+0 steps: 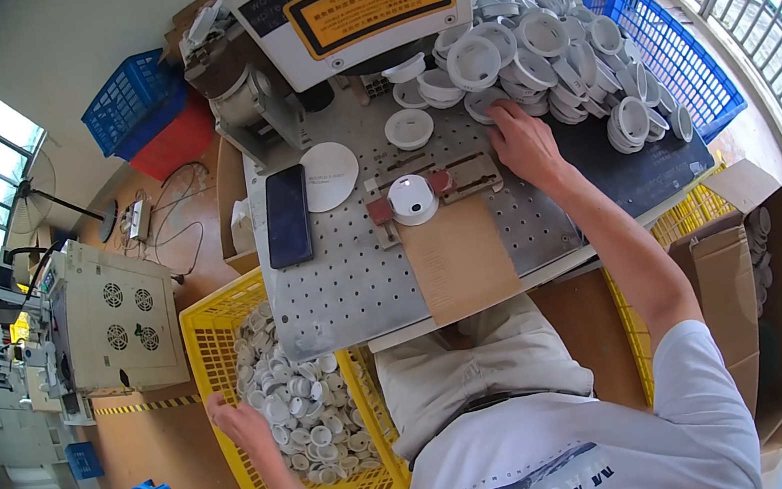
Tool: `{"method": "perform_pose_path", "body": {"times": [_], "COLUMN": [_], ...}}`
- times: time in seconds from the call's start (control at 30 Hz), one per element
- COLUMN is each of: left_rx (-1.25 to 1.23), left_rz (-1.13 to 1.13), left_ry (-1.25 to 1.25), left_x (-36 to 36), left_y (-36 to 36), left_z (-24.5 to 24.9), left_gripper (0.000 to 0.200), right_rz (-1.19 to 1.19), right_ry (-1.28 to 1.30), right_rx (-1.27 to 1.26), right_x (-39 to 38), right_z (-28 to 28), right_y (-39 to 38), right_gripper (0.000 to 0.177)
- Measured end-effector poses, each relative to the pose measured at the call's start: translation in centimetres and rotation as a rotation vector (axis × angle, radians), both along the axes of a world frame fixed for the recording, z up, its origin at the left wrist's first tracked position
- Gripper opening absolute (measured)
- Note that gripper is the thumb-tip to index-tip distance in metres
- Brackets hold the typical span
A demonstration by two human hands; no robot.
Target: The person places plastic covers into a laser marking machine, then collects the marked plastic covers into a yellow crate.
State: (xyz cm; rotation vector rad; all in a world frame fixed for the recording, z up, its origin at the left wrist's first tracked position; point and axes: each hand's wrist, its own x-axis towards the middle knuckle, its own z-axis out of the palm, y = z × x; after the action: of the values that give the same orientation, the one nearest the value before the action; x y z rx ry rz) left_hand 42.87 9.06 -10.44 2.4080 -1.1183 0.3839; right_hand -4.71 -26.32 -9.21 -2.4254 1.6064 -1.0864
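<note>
My right hand (pixel 522 139) reaches to the near edge of the heap of white round parts (pixel 545 34), its fingers closed on one white ring-shaped part (pixel 484 105). Over the left rim of the yellow basket (pixel 220 316) hangs my left hand (pixel 240 424), fingers slightly apart, with nothing visible in it. A white round part (pixel 413 201) sits in the fixture between two reddish-brown blocks (pixel 442 183). Another white part (pixel 409 128) lies on the perforated metal plate (pixel 338 298) behind the fixture. Brown cardboard (pixel 459 260) lies in front of the fixture.
A phone (pixel 287 216) and a white disc (pixel 331 175) lie left of the fixture. The machine head (pixel 356 7) overhangs the plate's back. Behind the heap stands a blue basket (pixel 674 40). An open cardboard box (pixel 726 285) is at the right, and white parts fill the yellow basket.
</note>
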Motion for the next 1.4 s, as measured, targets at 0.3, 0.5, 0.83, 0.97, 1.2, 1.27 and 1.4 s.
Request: {"method": "perform_pose_path", "body": {"times": [0.3, 0.5, 0.83, 0.97, 1.2, 1.27, 1.4], "left_rx": [0.016, 0.019, 0.084, 0.091, 0.025, -0.005, -0.028], "left_rz": [-0.706, -0.998, -1.186, -1.075, -0.830, -0.783, -0.784], "left_ry": [0.033, -0.094, -0.250, -0.130, -0.098, -0.056, -0.045], "left_x": [-13.3, -24.0, -25.3, -20.0, -16.9, -17.3, -17.1], "left_y": [-14.5, -25.7, -19.6, -16.2, -14.6, -14.7, -14.7], "left_z": [2.7, 1.4, 0.2, -0.8, -1.2, -1.2, -1.2], "left_gripper": [0.011, 0.010, 0.008, 0.005, 0.004, 0.003, 0.002], "right_rz": [0.036, 0.072, -0.013, 0.092, 0.407, 0.449, 0.432], "right_ry": [0.082, -0.996, -0.866, -0.201, 0.078, 0.056, 0.073], "right_rx": [0.041, 0.923, 1.092, 0.447, 0.553, 0.540, 0.481], "right_x": [-0.7, -2.9, -4.9, -3.7, 0.6, 2.8, 5.9], "right_z": [1.6, 4.3, 3.3, 6.4, 5.5, 5.2, 4.2], "right_y": [1.4, 9.1, 11.0, 12.5, 12.8, 13.1, 12.3], "right_gripper": [0.012, 0.014, 0.022, 0.041, 0.055, 0.052, 0.047]}}
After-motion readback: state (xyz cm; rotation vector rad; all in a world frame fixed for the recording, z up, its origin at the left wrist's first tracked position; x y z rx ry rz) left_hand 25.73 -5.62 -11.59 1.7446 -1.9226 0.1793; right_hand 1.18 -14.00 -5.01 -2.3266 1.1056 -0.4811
